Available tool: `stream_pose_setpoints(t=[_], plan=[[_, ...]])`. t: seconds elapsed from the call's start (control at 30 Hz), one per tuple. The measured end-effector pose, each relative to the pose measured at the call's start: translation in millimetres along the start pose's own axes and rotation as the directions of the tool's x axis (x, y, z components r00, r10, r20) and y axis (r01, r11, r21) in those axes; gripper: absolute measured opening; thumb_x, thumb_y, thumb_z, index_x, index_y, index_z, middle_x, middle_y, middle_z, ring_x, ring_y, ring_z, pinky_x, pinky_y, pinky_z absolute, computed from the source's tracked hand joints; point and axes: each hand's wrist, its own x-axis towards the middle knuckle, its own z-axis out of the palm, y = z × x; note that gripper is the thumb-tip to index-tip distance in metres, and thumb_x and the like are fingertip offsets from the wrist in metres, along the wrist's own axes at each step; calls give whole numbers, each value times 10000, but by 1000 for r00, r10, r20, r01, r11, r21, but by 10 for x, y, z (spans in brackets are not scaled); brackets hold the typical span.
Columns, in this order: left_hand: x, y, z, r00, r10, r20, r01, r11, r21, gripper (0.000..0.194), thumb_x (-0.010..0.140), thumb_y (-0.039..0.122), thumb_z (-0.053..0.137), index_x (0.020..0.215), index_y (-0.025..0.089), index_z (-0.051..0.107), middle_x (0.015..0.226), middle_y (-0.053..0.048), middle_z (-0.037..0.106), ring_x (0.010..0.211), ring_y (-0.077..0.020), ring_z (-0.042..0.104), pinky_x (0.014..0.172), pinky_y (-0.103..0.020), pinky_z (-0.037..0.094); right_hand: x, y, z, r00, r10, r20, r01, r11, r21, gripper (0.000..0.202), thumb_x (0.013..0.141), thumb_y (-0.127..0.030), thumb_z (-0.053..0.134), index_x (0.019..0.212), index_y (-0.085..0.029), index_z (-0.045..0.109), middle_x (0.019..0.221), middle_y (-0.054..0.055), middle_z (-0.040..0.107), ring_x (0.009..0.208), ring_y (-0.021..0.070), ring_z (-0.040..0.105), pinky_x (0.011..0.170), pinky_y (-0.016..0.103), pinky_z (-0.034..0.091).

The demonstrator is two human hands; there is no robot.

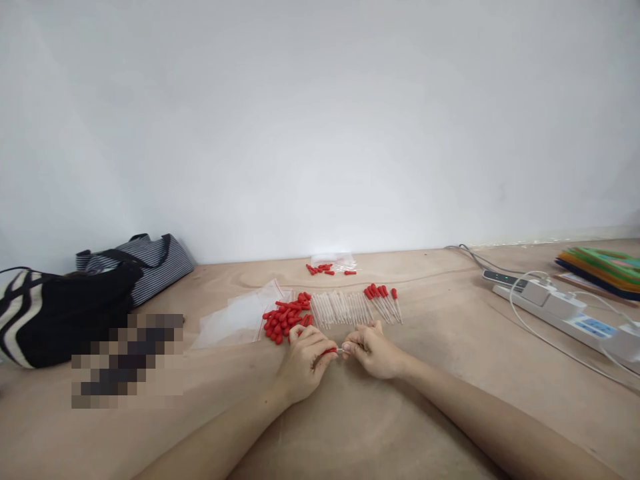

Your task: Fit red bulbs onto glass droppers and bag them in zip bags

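Between finger and thumb, my left hand (307,363) pinches a red rubber bulb (330,350). My right hand (373,350) grips a thin clear tube (341,351) whose end meets the bulb; how far it goes in is too small to tell. Just beyond my left hand lies a pile of red bulbs (283,320). A row of clear tubes (340,309) lies side by side beyond both hands. To its right are several tubes with red bulbs on their ends (385,300).
Flat clear bags (235,320) lie left of the pile. Near the wall are more red bulbs (320,269) and a small bag (333,260). Black (75,313) and striped (165,267) bags stand left. A power strip (565,313) with cables and coloured boards (605,267) are right.
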Motion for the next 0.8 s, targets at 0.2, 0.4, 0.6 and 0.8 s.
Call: stream_pose_setpoints(t=[0.2,0.4,0.6,0.8], plan=[[19,-3,-21,997,60,-44,-57,996,73,181,833,186,464,906,258,613,745,21,650,754,-146,498,789,-365,204,10,8,2,999,48,3,-48,997,64,357,869,-326,327,702,-179,607,610,-33,575,646,117,492,841,381,204],[26,-36,0,989,-94,-116,102,993,65,154,840,241,463,865,250,615,736,28,657,737,-140,533,799,-369,210,-26,49,-127,977,-149,-152,120,976,-184,264,864,-317,381,837,-210,621,745,20,612,763,148,461,744,324,216],[5,-71,28,984,-176,-8,176,984,-1,190,844,289,434,844,246,619,729,19,645,742,-151,533,780,-359,252,-48,111,-78,937,-296,-187,194,883,-427,217,832,-207,431,820,-230,646,703,27,578,764,153,425,712,335,191],[39,-138,-71,973,-219,-66,224,972,75,311,846,321,399,1138,253,481,1017,-26,598,981,-202,473,858,-398,241,4,173,-140,953,-158,-260,63,939,-339,186,806,-245,464,789,-244,649,709,12,615,782,154,472,731,322,210]])
